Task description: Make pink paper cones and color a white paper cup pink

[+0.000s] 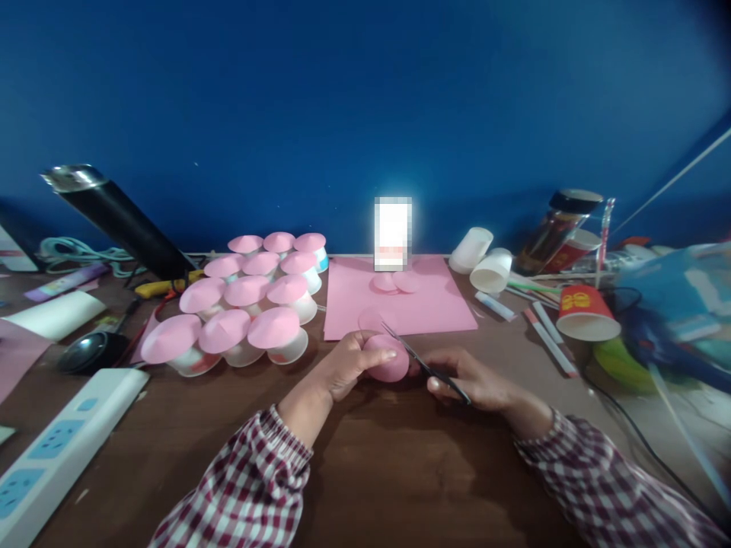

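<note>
Between thumb and fingers, my left hand [357, 361] pinches a round pink paper disc [389, 367] just above the table's middle. My right hand [468, 377] grips a pair of dark scissors [437, 374], whose blades lie along the upper right edge of the disc. Whether the blades are parted is hard to make out. Behind the hands lies a stack of pink paper sheets [445, 293], with loose pink circles [406, 281] on top. To the left stand several upturned paper cups with pink cone tops [274, 329] in rows.
A white power strip [62, 449] and a black tumbler [126, 213] are at left. A phone-like bright screen [393, 232] stands against the blue wall. At right are white cups [492, 270], a red cup [587, 313], markers [548, 339] and a jar [553, 232].
</note>
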A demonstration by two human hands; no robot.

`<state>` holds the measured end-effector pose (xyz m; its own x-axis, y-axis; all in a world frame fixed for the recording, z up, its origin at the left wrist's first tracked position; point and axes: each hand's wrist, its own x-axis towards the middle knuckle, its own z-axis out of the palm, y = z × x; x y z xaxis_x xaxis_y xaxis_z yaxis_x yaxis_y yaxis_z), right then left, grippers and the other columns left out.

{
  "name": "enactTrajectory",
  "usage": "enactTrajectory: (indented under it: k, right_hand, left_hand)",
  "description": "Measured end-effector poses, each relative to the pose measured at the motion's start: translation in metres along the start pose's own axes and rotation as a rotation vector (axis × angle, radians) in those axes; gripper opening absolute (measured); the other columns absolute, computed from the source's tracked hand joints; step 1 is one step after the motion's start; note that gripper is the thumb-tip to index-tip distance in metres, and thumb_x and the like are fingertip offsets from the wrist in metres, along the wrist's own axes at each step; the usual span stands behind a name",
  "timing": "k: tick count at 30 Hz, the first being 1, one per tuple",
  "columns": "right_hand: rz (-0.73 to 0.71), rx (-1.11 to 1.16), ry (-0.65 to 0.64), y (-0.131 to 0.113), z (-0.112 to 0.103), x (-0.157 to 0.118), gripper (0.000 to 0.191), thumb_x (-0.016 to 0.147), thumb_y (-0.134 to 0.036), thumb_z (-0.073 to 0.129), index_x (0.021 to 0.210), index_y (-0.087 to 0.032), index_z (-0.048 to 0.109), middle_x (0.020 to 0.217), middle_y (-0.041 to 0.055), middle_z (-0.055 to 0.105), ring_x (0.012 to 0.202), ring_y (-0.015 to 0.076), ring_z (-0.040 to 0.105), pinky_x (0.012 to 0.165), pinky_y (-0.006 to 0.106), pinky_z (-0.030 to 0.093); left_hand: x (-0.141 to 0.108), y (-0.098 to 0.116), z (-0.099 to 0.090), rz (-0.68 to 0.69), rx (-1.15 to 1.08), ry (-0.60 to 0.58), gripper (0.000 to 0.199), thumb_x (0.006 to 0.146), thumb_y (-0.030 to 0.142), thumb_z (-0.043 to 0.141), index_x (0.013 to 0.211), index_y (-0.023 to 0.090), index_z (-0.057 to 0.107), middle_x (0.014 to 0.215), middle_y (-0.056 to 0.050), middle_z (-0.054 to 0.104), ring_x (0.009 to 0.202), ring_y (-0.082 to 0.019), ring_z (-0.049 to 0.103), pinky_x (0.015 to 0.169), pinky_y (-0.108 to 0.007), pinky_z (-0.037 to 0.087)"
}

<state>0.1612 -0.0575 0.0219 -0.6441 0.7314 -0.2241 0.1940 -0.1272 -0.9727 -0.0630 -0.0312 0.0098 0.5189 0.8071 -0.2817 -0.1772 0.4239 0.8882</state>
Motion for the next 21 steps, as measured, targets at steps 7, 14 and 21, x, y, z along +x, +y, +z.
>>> enactTrajectory:
  k: [7, 14, 21]
  right_hand:
    - [-0.002, 0.014, 0.009, 0.0013, 0.0000, -0.0003, 0.045, 0.080, -0.050, 0.061, 0.101, -0.011, 0.062, 0.064, -0.0022, 0.049, 0.054, 0.0084, 0.044, 0.049, 0.020, 0.040]
    - [0.004, 0.013, 0.000, 0.0016, -0.0006, -0.0003, 0.045, 0.080, -0.049, 0.062, 0.102, -0.011, 0.062, 0.064, -0.0022, 0.050, 0.054, 0.0080, 0.044, 0.048, 0.019, 0.038]
    - [0.002, 0.001, -0.002, 0.0020, -0.0007, -0.0002, 0.045, 0.080, -0.051, 0.061, 0.100, -0.011, 0.062, 0.064, -0.0023, 0.050, 0.054, 0.0078, 0.044, 0.048, 0.018, 0.037]
  left_hand:
    - [-0.0005, 0.0012, 0.0002, 0.009, -0.015, -0.005, 0.024, 0.067, 0.027, 0.073, 0.086, 0.013, 0.071, 0.079, -0.007, 0.070, 0.075, -0.016, 0.061, 0.073, -0.027, 0.044]
    - [-0.0011, 0.0021, 0.0011, 0.007, -0.026, -0.017, 0.022, 0.069, 0.026, 0.072, 0.086, 0.013, 0.070, 0.081, -0.007, 0.070, 0.074, -0.016, 0.062, 0.072, -0.027, 0.045]
    - [-0.0011, 0.0019, 0.0012, 0.007, -0.014, -0.045, 0.029, 0.068, 0.028, 0.072, 0.093, 0.013, 0.071, 0.082, -0.009, 0.071, 0.075, -0.018, 0.063, 0.072, -0.028, 0.046]
